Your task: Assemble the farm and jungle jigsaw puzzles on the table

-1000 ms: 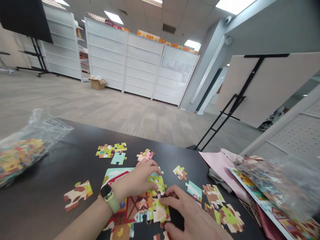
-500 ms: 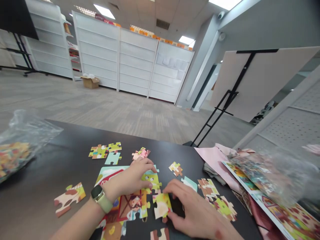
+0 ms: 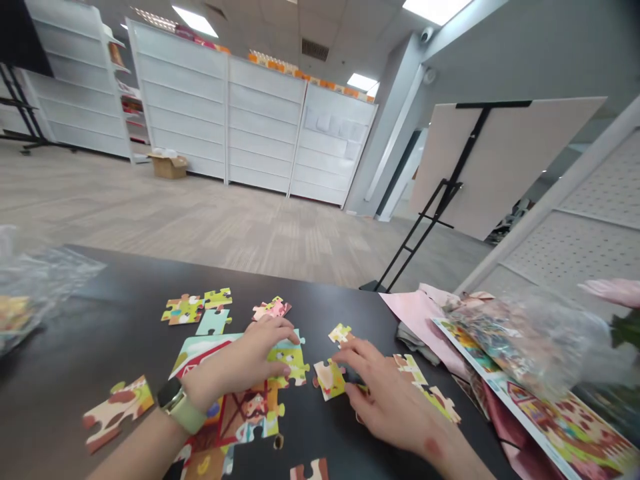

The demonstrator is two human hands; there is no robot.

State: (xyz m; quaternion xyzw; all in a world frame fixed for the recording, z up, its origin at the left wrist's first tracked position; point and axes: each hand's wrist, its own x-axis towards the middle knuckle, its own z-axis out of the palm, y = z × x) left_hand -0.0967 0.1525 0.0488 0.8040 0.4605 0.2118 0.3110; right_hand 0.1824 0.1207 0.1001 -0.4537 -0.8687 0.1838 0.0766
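Observation:
My left hand (image 3: 263,353) lies on the partly joined jigsaw puzzle (image 3: 230,417), fingers spread, holding nothing. The puzzle shows a red barn and a figure with a moustache. To its right, my right hand (image 3: 377,393) has thumb and index finger at the right edge of a yellow-green jigsaw piece (image 3: 330,379), which sits apart from the joined part. Just beyond these fingers is another loose piece (image 3: 341,334). More pieces lie partly hidden under and beside the right hand. A brown-and-white piece (image 3: 310,469) shows at the bottom edge.
Joined pieces (image 3: 184,309) and pink pieces (image 3: 271,308) lie behind the puzzle; a cow-patterned section (image 3: 117,410) is at left. A plastic bag (image 3: 50,273) stands far left. At right are pink cloth (image 3: 413,310), a picture sheet (image 3: 560,427) and a clear bag (image 3: 540,340).
The yellow-green piece has turned and moved away from the joined puzzle with my right hand. My left hand stays on the puzzle. The view has shifted slightly.

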